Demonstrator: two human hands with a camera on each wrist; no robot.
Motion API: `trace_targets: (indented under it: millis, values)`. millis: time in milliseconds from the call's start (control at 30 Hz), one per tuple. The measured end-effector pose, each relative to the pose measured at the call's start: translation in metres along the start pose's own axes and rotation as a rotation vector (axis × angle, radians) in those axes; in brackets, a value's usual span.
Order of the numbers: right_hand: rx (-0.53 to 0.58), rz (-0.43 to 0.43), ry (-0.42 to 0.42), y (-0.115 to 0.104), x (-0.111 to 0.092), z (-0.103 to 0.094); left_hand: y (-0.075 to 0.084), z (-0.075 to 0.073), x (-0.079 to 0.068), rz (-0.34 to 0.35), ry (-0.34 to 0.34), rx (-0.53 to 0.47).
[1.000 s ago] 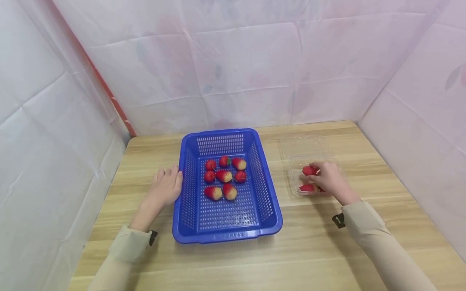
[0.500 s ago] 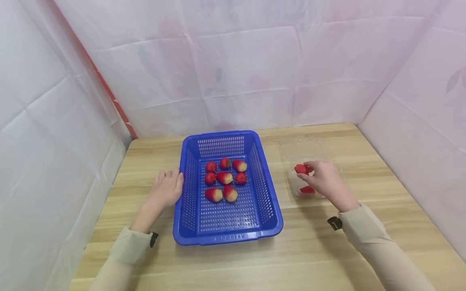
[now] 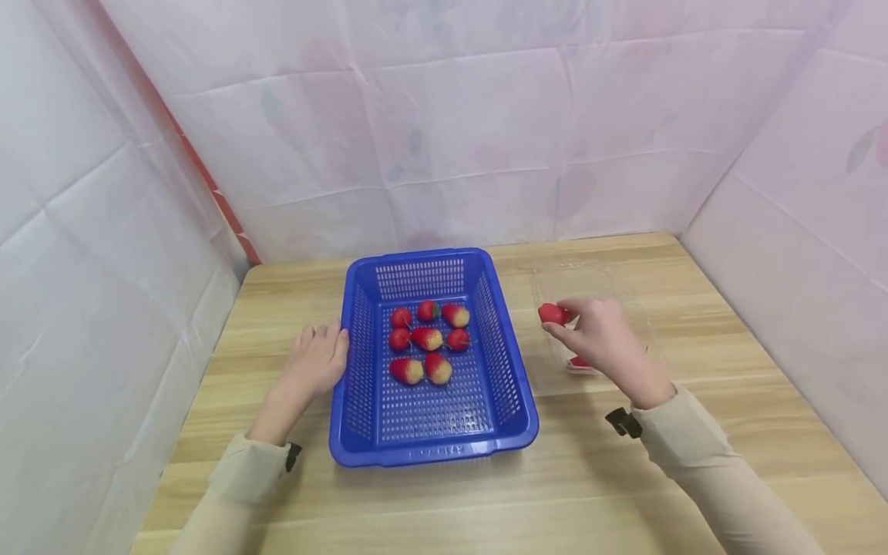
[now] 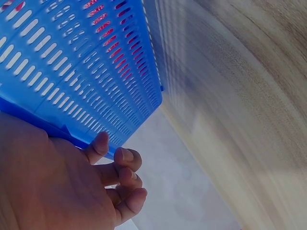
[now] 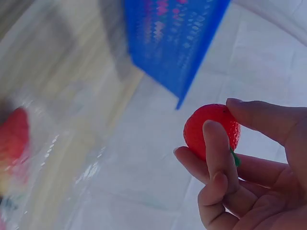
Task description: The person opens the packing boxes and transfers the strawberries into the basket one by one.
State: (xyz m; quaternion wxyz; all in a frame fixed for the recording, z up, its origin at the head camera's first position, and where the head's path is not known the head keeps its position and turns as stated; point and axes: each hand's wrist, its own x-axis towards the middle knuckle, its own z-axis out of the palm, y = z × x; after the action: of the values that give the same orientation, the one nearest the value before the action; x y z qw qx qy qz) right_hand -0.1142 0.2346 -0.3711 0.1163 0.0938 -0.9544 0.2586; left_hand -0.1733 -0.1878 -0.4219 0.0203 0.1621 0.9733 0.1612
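My right hand point(image 3: 607, 339) pinches a red strawberry point(image 3: 553, 314) between thumb and fingers, held above the left side of a clear plastic box. In the right wrist view the strawberry point(image 5: 199, 132) shows a dimpled skin and a bit of green leaf. Part of another red fruit point(image 3: 580, 361) lies in the box, partly behind my hand. My left hand point(image 3: 319, 358) rests against the left rim of a blue basket point(image 3: 437, 447), fingers relaxed; in the left wrist view its thumb point(image 4: 99, 145) overlaps the rim.
Inside the basket lie several fruits: red-and-yellow strawberries point(image 3: 426, 338) and round red fruits with stems point(image 3: 400, 338). The clear box's lid point(image 3: 572, 281) is folded back. Under everything is a wooden table point(image 3: 451, 516), with pale cloth walls point(image 3: 472, 131) behind and beside it.
My right hand has lifted the strawberry out of the clear box and moved it left, toward the basket. The left hand has stayed at the basket's rim.
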Motion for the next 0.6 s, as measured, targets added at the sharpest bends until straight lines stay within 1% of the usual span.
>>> trace_targets:
  millis: [167,233,300,367,600]
  values:
    - [0.026,0.031,-0.054,-0.020,0.000,0.000,0.001,0.000,0.000,-0.002,0.001,0.006]
    - [0.037,0.030,-0.062,-0.024,0.001,0.002,0.002,-0.001,0.000,-0.001,0.008,0.013]
    - [0.031,0.012,-0.053,-0.028,0.002,0.004,0.003,-0.001,0.000,0.000,0.011,0.021]
    - [0.044,0.014,-0.066,-0.033,0.003,0.005,0.003,-0.002,0.000,0.002,0.017,0.030]
    - [0.102,0.034,-0.173,-0.052,0.010,0.010,0.002,-0.003,0.001,0.005,0.026,0.043]
